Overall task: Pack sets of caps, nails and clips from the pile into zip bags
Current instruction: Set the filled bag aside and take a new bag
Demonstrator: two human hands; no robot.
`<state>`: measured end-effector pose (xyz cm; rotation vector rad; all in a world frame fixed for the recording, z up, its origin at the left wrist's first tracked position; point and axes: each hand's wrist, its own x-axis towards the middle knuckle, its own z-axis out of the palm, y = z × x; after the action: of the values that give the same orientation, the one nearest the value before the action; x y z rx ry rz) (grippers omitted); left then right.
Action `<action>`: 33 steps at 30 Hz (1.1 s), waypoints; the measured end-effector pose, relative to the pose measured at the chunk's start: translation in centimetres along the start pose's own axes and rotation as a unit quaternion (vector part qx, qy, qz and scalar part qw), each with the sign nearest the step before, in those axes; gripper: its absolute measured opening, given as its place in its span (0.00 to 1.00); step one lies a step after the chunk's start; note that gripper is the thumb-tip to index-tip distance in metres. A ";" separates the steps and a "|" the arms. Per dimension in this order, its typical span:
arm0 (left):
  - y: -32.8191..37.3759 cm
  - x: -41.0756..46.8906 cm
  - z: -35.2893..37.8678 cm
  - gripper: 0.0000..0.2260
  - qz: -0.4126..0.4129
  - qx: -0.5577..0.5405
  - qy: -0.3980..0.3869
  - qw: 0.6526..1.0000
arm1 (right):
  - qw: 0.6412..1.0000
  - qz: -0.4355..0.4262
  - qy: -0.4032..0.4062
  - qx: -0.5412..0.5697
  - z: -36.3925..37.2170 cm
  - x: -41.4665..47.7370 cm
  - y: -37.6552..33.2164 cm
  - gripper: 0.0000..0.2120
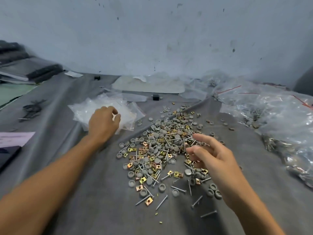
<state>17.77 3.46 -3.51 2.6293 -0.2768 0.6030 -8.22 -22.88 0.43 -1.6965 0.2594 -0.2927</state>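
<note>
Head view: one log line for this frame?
left hand: on empty bags, grip unclear | right hand: open over pile | filled bags: far right

On my feed, a creased grey cloth [84, 192] covers the work surface, with a stained pale wall [152, 31] behind it. At the left I see a pink paper [13, 138], a black tangle [32, 108] and stacked dark strips [44, 72]. A small black block [156, 97] sits farther back.
</note>
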 end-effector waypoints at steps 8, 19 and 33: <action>-5.6 4.7 0.7 0.53 -0.147 0.064 -0.266 0.951 | 0.999 -0.021 -0.020 0.037 -0.4 -0.4 1.1 0.15; -0.6 0.7 -2.1 0.25 -0.073 0.070 -0.114 0.988 | 0.997 -0.027 -0.034 0.059 0.4 -1.1 1.0 0.11; 5.4 -2.7 -6.1 0.10 -0.009 -0.284 0.014 0.959 | 0.998 -0.064 -0.028 0.009 1.9 -1.2 0.3 0.09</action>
<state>11.62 1.62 2.23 2.0650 -0.3571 0.4687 -8.74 -20.78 -0.12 -1.7045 0.1066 -0.3405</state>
